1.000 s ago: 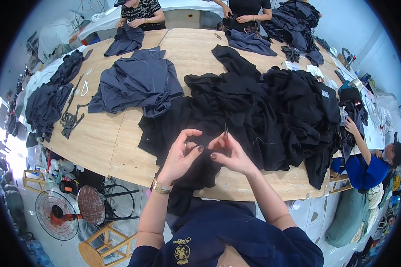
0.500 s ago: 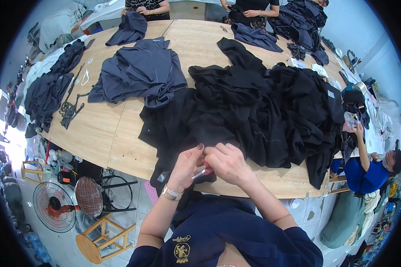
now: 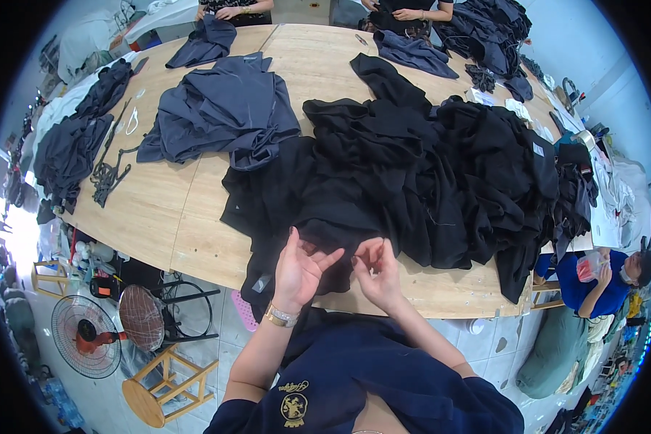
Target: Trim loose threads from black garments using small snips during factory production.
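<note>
A heap of black fabric (image 3: 398,159) sprawls over the wooden surface (image 3: 213,249), and the worker's hands are at its near edge. The left hand (image 3: 298,276) has its fingers spread wide, and I see nothing in them. The right hand (image 3: 378,278) has its fingers curled toward the thumb; whether they pinch anything, I can't tell. Left of the heap lies a crumpled grey garment (image 3: 217,112); to its right sits a co-worker in blue (image 3: 568,286).
</note>
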Available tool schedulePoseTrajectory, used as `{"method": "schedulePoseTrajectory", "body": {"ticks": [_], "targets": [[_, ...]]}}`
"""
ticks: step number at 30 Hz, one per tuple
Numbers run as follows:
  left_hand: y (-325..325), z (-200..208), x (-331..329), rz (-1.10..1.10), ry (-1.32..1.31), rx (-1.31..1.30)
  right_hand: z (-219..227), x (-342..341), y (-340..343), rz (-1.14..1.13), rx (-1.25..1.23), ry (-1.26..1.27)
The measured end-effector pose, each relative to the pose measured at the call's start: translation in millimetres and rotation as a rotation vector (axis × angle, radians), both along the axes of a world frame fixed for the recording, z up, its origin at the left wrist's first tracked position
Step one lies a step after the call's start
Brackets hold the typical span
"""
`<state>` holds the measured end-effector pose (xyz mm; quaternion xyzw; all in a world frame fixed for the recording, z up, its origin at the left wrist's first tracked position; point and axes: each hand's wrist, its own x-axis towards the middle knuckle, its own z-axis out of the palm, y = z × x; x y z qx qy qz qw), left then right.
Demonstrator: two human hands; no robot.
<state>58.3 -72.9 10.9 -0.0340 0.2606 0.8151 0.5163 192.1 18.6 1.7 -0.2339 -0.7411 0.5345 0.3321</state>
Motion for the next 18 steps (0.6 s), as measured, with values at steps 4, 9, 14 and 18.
{"method": "schedulePoseTrajectory", "body": {"ticks": [4,9,14,18], "targets": [[1,13,11,-0.027,0.117,0.015,20,-18,7,-0.029,0.015,0.092],[0,3,20,0.008,0.328,-0.002,22,-27,10,-0.004,0.09,-0.05],[-2,17,14,0.012,0.181,-0.016,32,-21,17,0.087,-0.389,0.194],[-6,12,9,0.03,0.099,0.066,54,-5,22,0.464,-0.592,0.256]]}}
